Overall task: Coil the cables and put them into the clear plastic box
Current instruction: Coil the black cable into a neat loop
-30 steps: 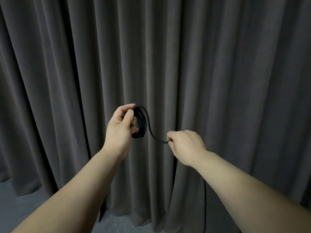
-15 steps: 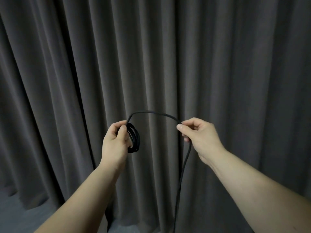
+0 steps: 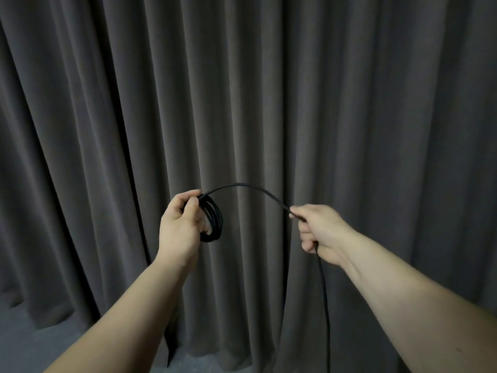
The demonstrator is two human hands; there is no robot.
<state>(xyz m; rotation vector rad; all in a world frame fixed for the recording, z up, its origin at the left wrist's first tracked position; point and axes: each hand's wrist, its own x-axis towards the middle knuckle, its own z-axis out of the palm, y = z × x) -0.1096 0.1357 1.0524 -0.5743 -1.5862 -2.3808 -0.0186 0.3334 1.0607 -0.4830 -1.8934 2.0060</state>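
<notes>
Head view: both bare forearms raised in front of a dark grey pleated curtain [image 3: 269,103]. Left hand [image 3: 178,224] grips a small coil of black cable [image 3: 213,222], fingers and thumb curled round the stacked loops, coil upright just beside the palm. From the coil top the cable arcs up and over to the right hand [image 3: 318,231], which holds it with fingers curled round it, thumb and forefinger pinching at the front. Below that fist the loose cable hangs straight down past the frame bottom. Grey floor [image 3: 27,337] visible lower left.
</notes>
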